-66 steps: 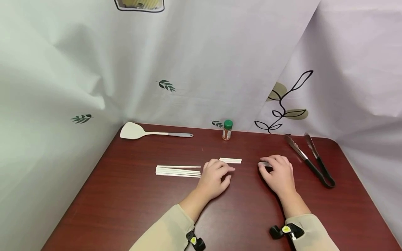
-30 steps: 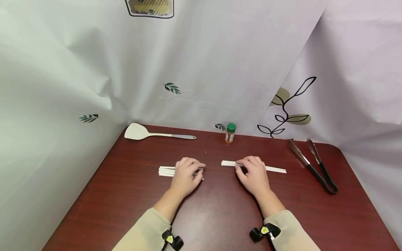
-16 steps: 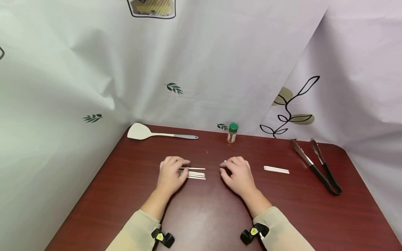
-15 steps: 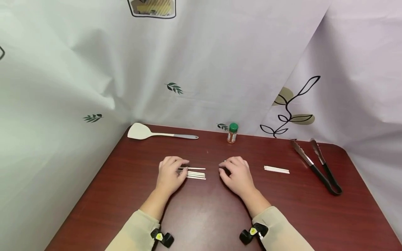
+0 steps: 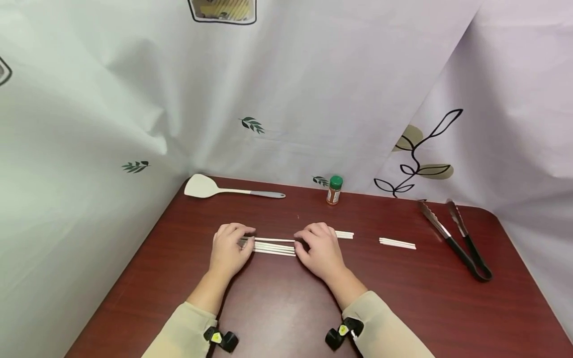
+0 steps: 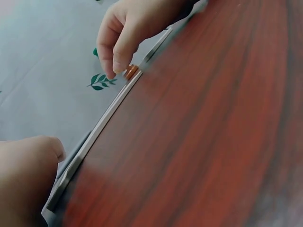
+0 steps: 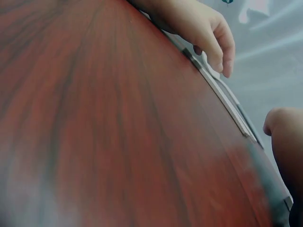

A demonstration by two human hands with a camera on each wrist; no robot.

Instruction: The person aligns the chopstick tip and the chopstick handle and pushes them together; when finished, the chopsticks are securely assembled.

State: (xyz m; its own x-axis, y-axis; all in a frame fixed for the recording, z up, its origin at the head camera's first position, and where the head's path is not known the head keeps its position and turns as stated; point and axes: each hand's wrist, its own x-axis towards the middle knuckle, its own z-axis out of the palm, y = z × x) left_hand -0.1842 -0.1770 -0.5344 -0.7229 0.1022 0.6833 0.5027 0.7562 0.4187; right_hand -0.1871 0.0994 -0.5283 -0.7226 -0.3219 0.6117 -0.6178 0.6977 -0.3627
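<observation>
Currently | left hand [image 5: 229, 251] curved over sticks [image 5: 274, 247] | right hand [image 5: 320, 250] (likewise curved) alongside

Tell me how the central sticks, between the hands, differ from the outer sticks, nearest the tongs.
The central sticks are longer than the outer sticks. There are more central sticks than outer sticks. The central sticks lie close to the left hand and right hand; the outer sticks lie apart, nearer the tongs. Both groups are white and lie on the table.
</observation>
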